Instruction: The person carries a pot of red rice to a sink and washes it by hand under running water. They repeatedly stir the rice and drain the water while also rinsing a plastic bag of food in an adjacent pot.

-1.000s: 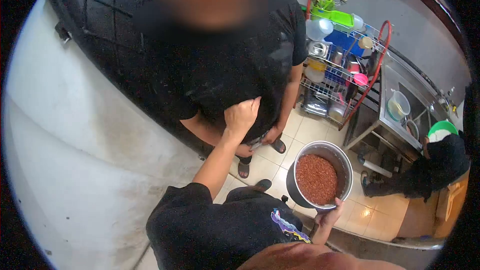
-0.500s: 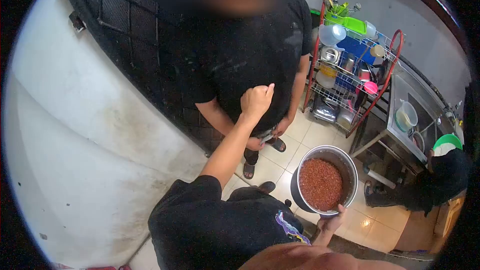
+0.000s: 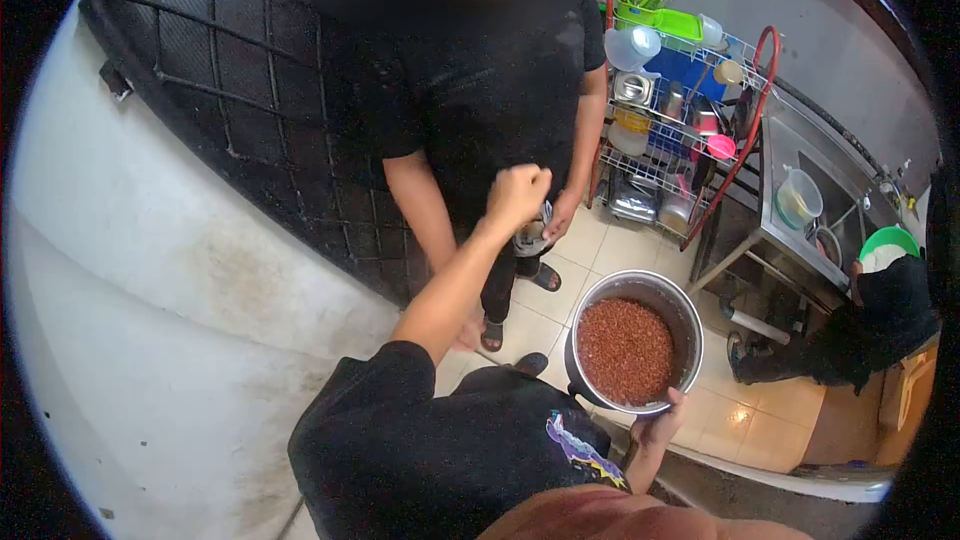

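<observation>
My left hand (image 3: pixel 519 193) is raised in front of a person in a black T-shirt (image 3: pixel 490 80), fingers curled into a fist with nothing visible in it. My right hand (image 3: pixel 659 424) grips the near rim of a deep metal pot (image 3: pixel 690 325), which is tilted toward me. Reddish-brown grains (image 3: pixel 627 352) fill the lower part of the pot. Behind my left fist, the person's hand (image 3: pixel 562 217) holds a small clear plastic item (image 3: pixel 531 238), partly hidden by my wrist.
A wire rack (image 3: pixel 672 145) with containers and utensils stands at the back. Right of it is a metal sink (image 3: pixel 800 180) with a plastic tub (image 3: pixel 798 198). Another person (image 3: pixel 872 325) there holds a green basin (image 3: pixel 893 240) with white contents. A white surface (image 3: pixel 190 280) fills the left side.
The view has shifted, and my fist has turned slightly. The person's two hands have come apart: one lowers behind my forearm, the other keeps the clear item. My right hand still holds the pot.
</observation>
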Demonstrator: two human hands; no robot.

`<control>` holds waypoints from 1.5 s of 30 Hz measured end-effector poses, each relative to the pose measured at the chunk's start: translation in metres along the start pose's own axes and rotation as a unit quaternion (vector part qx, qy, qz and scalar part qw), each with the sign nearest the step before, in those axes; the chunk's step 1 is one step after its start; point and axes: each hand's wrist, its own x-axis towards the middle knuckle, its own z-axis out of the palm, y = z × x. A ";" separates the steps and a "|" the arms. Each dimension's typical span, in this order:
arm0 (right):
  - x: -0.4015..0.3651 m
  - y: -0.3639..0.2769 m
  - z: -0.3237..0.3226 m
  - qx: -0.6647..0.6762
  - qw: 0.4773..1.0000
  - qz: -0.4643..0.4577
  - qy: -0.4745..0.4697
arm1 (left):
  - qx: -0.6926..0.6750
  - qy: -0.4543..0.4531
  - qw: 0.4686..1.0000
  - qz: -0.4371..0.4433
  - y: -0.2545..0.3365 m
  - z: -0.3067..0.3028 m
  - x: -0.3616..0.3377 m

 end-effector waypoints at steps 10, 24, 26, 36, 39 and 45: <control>-0.001 0.000 0.002 0.017 1.000 -0.019 0.008 | -0.252 -0.353 0.887 -0.163 0.014 0.056 -0.169; -0.002 -0.004 -0.005 -0.061 0.998 -0.007 0.004 | -0.486 -0.380 0.679 -0.397 0.011 0.043 -0.216; -0.002 -0.006 -0.008 -0.015 0.999 0.024 -0.016 | -0.508 -0.378 0.672 -0.384 0.012 0.042 -0.220; -0.005 -0.010 0.017 -0.048 0.996 -0.061 -0.053 | -0.475 -0.464 0.666 -0.340 0.008 0.024 -0.222; 0.013 0.007 -0.010 -0.065 0.997 -0.035 -0.007 | -0.448 -0.497 0.661 -0.340 -0.004 0.037 -0.229; -0.011 -0.014 0.032 -0.147 0.983 -0.096 0.045 | -0.551 -0.459 0.582 -0.383 0.015 0.036 -0.233</control>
